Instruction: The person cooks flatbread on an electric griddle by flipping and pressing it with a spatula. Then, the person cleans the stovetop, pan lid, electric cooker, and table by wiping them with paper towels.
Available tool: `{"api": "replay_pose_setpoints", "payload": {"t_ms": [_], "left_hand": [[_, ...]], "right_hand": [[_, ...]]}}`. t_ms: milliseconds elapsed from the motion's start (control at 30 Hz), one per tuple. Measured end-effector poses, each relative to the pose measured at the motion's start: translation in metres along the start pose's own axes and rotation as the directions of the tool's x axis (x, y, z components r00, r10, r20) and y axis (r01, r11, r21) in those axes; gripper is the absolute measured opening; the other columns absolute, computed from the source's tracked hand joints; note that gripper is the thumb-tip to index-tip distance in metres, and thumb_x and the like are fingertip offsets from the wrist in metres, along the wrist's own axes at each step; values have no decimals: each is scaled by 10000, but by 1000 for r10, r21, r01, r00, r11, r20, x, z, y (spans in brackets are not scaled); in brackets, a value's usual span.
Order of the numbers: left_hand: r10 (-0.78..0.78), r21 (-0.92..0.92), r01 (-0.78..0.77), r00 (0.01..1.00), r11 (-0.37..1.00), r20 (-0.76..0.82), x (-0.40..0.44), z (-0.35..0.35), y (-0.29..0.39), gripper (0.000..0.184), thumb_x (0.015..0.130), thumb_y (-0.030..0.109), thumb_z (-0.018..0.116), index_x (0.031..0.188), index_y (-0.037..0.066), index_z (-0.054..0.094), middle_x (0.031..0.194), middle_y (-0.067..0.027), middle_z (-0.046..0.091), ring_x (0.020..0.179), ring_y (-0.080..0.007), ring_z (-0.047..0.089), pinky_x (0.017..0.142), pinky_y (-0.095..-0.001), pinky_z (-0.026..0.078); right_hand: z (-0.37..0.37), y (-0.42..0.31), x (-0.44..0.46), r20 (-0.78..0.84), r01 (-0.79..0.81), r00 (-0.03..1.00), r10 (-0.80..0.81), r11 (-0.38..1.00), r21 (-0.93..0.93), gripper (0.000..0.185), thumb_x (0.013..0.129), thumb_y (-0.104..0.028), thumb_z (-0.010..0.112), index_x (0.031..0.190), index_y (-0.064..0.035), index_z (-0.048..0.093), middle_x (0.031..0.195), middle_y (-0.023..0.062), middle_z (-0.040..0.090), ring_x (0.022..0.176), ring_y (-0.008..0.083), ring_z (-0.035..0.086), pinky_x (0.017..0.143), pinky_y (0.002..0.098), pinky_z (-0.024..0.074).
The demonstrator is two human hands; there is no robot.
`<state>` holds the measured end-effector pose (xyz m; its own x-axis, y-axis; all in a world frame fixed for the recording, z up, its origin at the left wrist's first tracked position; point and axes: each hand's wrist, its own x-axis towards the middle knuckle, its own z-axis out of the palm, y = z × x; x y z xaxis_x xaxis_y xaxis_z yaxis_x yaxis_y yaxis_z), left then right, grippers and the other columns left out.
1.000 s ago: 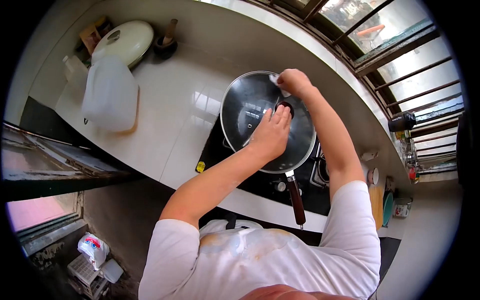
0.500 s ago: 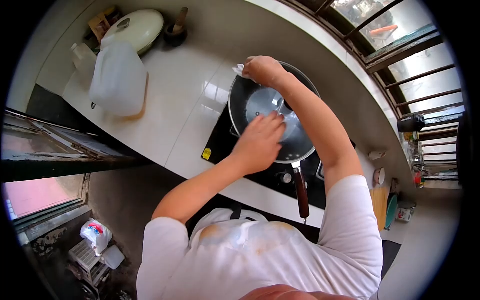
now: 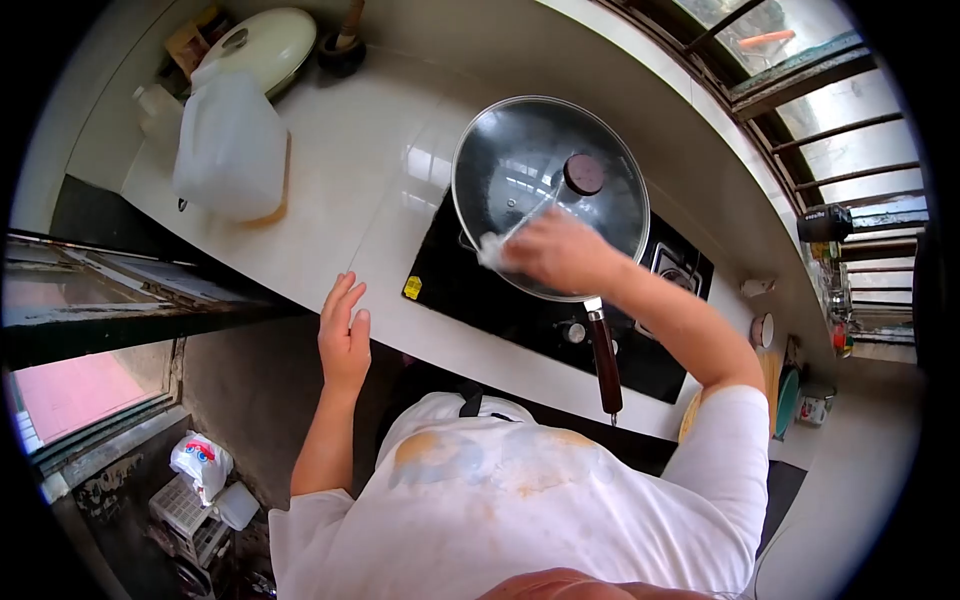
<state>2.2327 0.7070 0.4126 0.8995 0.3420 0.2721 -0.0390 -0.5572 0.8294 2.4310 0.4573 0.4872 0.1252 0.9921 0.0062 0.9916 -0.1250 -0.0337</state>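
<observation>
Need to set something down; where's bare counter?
The glossy white counter is bare between the translucent plastic jug and black glass stovetop, beyond the left hand. Crowded: behind the jug, by the cream knobbed lid, and at the round glass pan lid, under the right hand and its white wad.

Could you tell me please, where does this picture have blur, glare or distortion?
Head view: right hand and cloth are smeared, probably by motion; head view: bright reflections on lid and counter; head view: the counter curves, corners black.
</observation>
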Motion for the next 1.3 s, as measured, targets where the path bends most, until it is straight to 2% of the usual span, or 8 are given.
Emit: {"api": "replay_pose_setpoints", "payload": {"t_ms": [167,400,600,800,967,1100,1200,1300], "left_hand": [[-3,-35,4,1000,999,14,3,3,13,269,804,66,463,1049,-8,546,1197,-149,487,1164,-297,414,961,-356,321],[-2,-101,6,999,995,36,2,-2,10,263,804,61,463,1042,-4,552,1196,-141,491,1164,-289,415,960,-353,322],[-14,-102,21,997,995,71,5,-10,12,284,799,41,449,1061,-7,547,1212,-138,482,1160,-258,418,974,-335,298],[2,-112,10,994,994,107,10,-6,14,264,806,59,457,1043,-8,553,1192,-144,493,1146,-280,431,958,-345,324],[-35,-129,52,991,990,130,10,-6,12,273,797,54,456,1043,-15,551,1191,-148,493,1143,-275,433,960,-340,319],[-31,-130,51,988,990,154,10,-4,10,273,797,56,459,1043,-15,552,1193,-146,491,1147,-270,430,962,-339,316],[-25,-135,47,987,990,156,10,-1,16,271,799,59,458,1042,-12,553,1194,-147,491,1149,-267,427,962,-340,316],[-9,-162,35,987,986,160,12,3,19,270,802,65,457,1043,-11,552,1194,-144,491,1149,-268,427,962,-339,315]], "right_hand": [[-9,78,48,-4,-427,883,470,799,-424,123,711,-86,514,770,-145,604,770,2,563,751,168,544,733,335,373],[-3,-27,-6,82,-142,983,163,966,-216,182,695,-143,537,870,-121,580,766,1,517,709,155,527,737,329,368],[-5,19,12,-79,-426,904,421,861,-278,202,697,-97,525,895,-96,560,794,24,532,754,185,532,672,313,375],[7,-40,-31,-131,-356,929,347,933,-51,302,682,-81,539,983,-69,569,872,58,546,767,207,521,692,316,419],[17,-6,-93,-280,-762,533,798,597,250,258,684,-4,569,935,-62,587,867,89,584,764,249,566,662,330,462],[6,-26,-52,-312,-479,799,514,858,186,210,698,-21,552,892,-90,590,839,85,582,764,272,568,662,351,470],[-24,13,-40,-580,-547,609,541,816,187,212,684,-18,594,890,-62,609,873,87,585,798,247,563,704,334,460],[-21,48,-35,-500,-633,617,608,761,145,189,704,-23,563,883,-62,610,871,74,584,800,259,559,702,327,463]]}}
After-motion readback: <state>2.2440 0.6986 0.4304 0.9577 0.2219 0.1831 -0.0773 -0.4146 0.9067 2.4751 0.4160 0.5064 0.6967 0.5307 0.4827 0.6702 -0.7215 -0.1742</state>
